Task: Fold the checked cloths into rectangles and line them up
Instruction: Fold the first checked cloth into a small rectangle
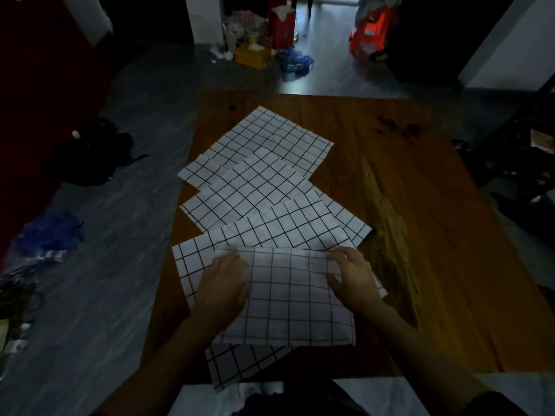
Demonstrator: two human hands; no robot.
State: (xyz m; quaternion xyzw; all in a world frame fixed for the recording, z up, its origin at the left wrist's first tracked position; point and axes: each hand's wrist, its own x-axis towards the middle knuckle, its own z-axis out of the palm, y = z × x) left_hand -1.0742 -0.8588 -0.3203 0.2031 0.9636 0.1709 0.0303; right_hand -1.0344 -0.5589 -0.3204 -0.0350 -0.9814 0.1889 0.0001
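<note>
Several white cloths with black checks lie overlapping down the left half of a wooden table [420,205]. The nearest cloth [291,295] is folded over into a rectangle and lies on top of another spread cloth [240,364]. My left hand [222,283] rests flat on its left part, fingers near the top left corner. My right hand [351,274] pinches the top right corner of that same folded cloth. Farther off lie a cloth [288,226], a middle cloth [249,187] and a far cloth [270,136], all skewed.
The right half of the table is bare wood with dark stains [399,127] near the far edge. On the grey floor are a black bag [90,154] at left, a blue bag [51,232], and yellow and red boxes [255,52] beyond the table.
</note>
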